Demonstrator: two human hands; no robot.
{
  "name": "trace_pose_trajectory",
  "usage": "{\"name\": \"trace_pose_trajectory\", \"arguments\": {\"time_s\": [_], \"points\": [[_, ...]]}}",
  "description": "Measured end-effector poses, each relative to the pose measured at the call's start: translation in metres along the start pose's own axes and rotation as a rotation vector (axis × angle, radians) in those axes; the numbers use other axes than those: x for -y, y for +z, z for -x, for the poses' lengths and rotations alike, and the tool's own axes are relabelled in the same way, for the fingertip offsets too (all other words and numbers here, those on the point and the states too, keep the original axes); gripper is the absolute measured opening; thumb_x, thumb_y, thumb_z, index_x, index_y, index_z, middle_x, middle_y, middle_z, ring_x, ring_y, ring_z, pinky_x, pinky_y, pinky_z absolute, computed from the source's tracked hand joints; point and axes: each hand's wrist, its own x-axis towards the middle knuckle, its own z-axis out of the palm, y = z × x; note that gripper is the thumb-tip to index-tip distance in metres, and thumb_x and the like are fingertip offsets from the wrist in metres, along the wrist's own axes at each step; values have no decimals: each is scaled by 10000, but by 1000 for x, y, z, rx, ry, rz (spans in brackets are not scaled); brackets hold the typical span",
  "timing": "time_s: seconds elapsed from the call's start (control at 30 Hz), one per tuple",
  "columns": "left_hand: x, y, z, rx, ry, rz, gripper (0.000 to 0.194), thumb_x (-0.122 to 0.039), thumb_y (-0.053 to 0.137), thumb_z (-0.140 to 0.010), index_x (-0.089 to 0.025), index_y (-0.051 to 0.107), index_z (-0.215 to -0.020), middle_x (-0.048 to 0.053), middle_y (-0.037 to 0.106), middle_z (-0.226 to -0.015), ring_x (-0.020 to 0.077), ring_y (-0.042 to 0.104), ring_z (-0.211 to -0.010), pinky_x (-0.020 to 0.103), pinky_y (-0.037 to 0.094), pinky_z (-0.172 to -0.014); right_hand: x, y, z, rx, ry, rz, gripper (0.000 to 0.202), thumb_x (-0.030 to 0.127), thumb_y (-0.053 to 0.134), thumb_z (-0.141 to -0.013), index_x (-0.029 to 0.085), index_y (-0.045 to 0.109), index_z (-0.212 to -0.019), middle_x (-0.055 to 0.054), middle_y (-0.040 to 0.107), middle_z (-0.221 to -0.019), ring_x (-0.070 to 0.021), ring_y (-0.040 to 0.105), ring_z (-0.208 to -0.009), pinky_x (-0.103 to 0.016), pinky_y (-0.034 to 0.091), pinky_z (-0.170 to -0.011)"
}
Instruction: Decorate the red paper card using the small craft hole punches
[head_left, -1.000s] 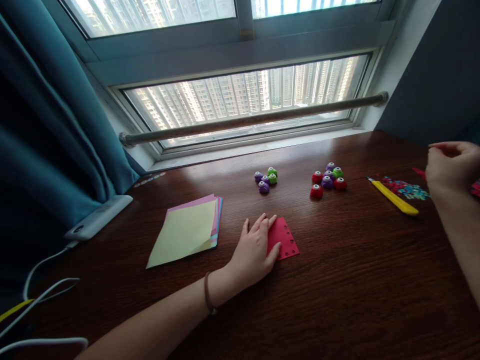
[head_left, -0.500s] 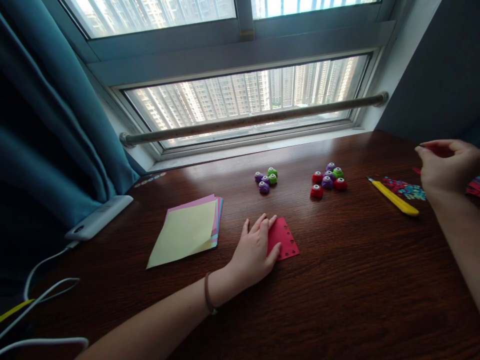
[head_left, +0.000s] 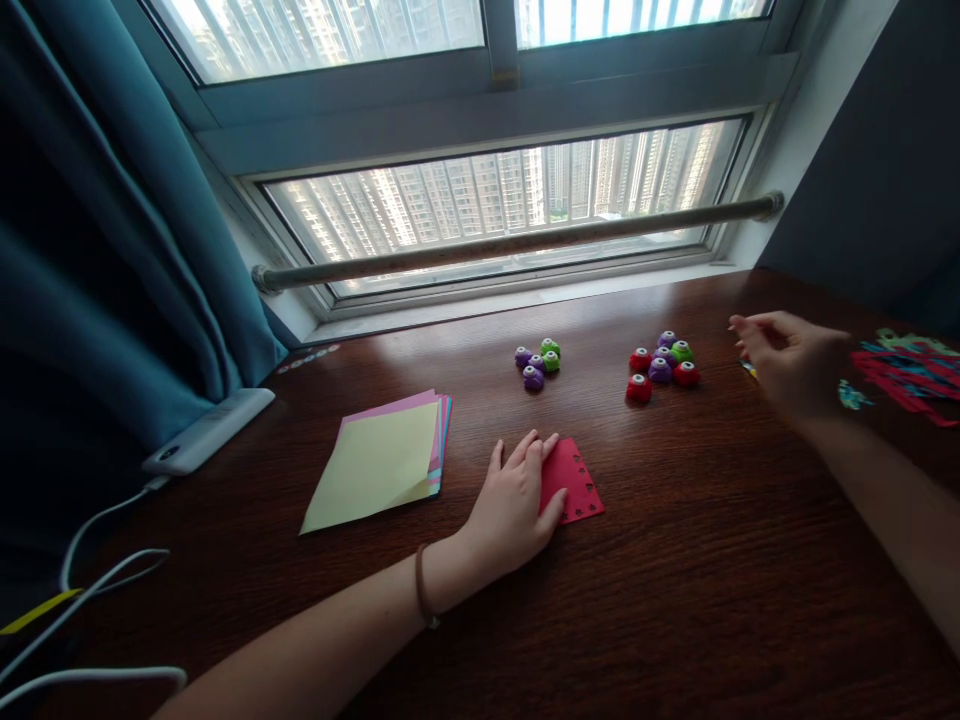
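My left hand (head_left: pixel 515 497) lies flat with its fingers spread on a red sheet of paper (head_left: pixel 574 482). Small shaped holes run along the paper's right and lower edges. Over the right side of the table, my right hand (head_left: pixel 787 360) is raised with thumb and fingertips pinched together; anything between them is too small to make out. It covers most of a yellow craft knife (head_left: pixel 748 368), whose tip shows beside the fingers. Just left of this hand stand several small red, purple and green craft punches (head_left: pixel 660 370) with white round tops.
Another cluster of purple and green punches (head_left: pixel 534 378) stands beyond my left hand. Coloured paper sheets (head_left: pixel 375 465) lie stacked to the left. Paper strips (head_left: pixel 911 375) and confetti bits (head_left: pixel 853 396) lie far right. A white power strip (head_left: pixel 210 432) with cables sits by the curtain.
My right hand has moved left and slightly down, from beside the paper bits to over the craft knife. My left hand stays flat on the red paper.
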Motion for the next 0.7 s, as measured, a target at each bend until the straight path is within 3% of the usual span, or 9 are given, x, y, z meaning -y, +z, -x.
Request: {"name": "trace_pose_trajectory", "arguments": {"time_s": [0.17,0.27,0.33,0.43,0.57,0.7], "points": [[0,-1,0,2,-2,13,558,-287,448,-858,-210,203,-1354,39,347,-1367,211,214,-1296,512,113,-1065,53,19,40,414,-483,-233,145,254,486,-863,188,610,-900,-78,613,-879,-215,561,-833,-359,438,-794],[0,0,0,-7,2,10,555,-284,453,-854,-200,217,-1350,51,355,-1361,217,220,-1294,510,110,-1066,76,28,62,670,-608,-340,189,215,448,-873,205,592,-996,-74,592,-967,-211,535,-909,-375,434,-839],[0,0,1,-16,5,7,547,-284,450,-856,-191,228,-1347,60,361,-1356,221,222,-1292,508,110,-1066,82,33,71,783,-600,-402,205,219,449,-873,215,583,-1028,-70,575,-1024,-204,528,-941,-363,441,-843],[1,1,1,-19,8,7,540,-289,443,-858,-187,231,-1344,62,363,-1354,221,222,-1292,513,115,-1064,75,42,74,801,-449,-422,179,237,480,-861,208,588,-1001,-65,582,-996,-199,539,-928,-349,453,-831],[1,0,1,-12,10,4,544,-288,438,-857,-199,216,-1346,50,365,-1353,216,219,-1294,527,119,-1060,52,51,64,666,-258,-361,190,265,532,-823,174,586,-980,-81,589,-990,-226,538,-956,-397,428,-879],[0,0,1,-16,14,-5,535,-288,439,-853,-188,235,-1338,62,370,-1348,218,215,-1295,524,119,-1061,42,54,61,619,-199,-360,240,281,542,-808,167,574,-1016,-89,588,-1010,-235,542,-971,-411,427,-884]]}}
